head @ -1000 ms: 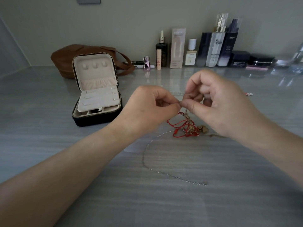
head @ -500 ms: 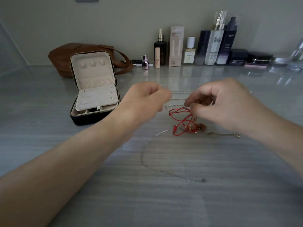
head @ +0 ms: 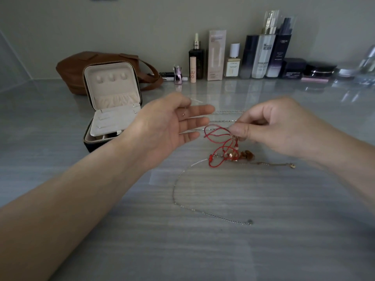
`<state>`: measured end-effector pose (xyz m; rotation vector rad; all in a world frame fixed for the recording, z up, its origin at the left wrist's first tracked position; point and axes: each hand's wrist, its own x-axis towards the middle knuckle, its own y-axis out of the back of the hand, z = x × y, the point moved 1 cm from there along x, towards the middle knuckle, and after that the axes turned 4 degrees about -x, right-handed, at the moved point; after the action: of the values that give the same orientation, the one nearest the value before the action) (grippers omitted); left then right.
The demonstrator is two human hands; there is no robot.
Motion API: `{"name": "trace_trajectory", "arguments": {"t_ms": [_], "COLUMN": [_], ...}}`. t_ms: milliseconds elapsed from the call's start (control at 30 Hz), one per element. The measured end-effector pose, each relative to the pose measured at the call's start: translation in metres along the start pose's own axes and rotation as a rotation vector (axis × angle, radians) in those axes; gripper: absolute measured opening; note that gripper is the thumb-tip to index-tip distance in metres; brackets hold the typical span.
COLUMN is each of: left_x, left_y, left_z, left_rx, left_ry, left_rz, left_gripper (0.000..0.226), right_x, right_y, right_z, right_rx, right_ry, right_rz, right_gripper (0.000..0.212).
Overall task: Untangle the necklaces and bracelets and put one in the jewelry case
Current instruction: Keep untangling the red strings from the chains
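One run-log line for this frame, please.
step: untangling | left hand: open | right hand: pinches red cord tangle | jewelry case: lid open | silver chain: on table

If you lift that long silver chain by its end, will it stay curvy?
Probably not. The silver chain lies in a loose, flat curve, so it should go floppy and dangle. Its links look tiny, so it's likely light. One end runs into the red cord tangle, so it might snag.
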<state>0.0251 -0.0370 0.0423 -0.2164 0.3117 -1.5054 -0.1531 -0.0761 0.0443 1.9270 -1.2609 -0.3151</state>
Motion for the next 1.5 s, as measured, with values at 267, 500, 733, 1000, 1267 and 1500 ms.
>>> {"name": "trace_trajectory", "arguments": {"t_ms": [267,500,733,1000,1267,1500], "left_x": [-0.001,-0.011,-0.008,-0.016,-0.02,-0.023], "left_y": [0.004,-0.004,-0.01,-0.015,-0.018,-0.016], "left_z": [-0.013,-0.02,-0.005,0.007,0.007,0.014], "left_rx": [1.024,1.339,0.504,0.071,0.109,0.044], "left_ry": [-0.21,-0.196,-0.01,0.031,0.009,0.012], "left_rz": [0.056,-0.142,-0.002,-0.113,-0.14,-0.128], "left_gripper": [0.007,0.015,0.023,0.029,0.025,0.025], "right_x": [0.005,0.004,0.003,0.001,-0.003,0.0], "right_y": [0.004,0.006,0.004,-0.001,-0.015,-0.009], "right_z": [0.012,0.012,0.012,0.015,-0.018,-0.01], "right_rx": [0.172,0.273,0.363,-0.018,0.219,0.196], "right_ry": [-0.116,-0.172,-0.304,-0.256,0.147,0.086], "right_rz": [0.139,0.15,0.114,0.077,0.012,0.024], "right_gripper": [0.015,0.017,0.019,0.026,0.01,0.01]}}
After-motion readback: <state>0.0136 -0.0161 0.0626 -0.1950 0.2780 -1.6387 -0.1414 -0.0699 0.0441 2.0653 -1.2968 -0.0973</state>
